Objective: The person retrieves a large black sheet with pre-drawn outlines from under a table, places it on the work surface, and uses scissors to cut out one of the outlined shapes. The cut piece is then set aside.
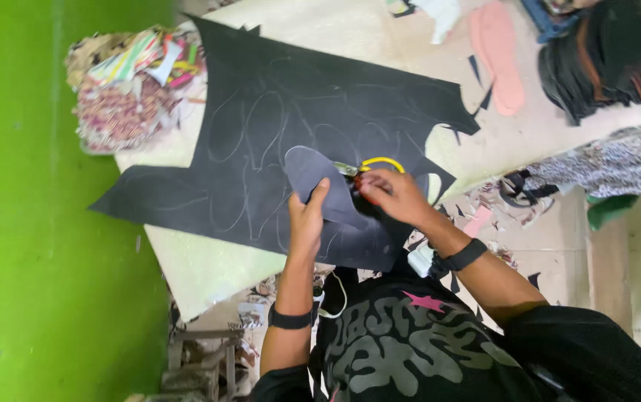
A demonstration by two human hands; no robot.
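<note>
My left hand (pixel 307 222) pinches grey sole piece (pixel 319 184) | my right hand (pixel 393 195) clamps yellow-handled scissors (pixel 371 165) | black sheet (pixel 276 126) beneath both.

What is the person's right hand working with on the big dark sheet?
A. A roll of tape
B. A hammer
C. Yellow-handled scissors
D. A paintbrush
C. The right hand grips scissors whose yellow handle loop shows just above its fingers, while the left hand holds a sole-shaped piece lifted from the dark sheet marked with chalk outlines.
</note>
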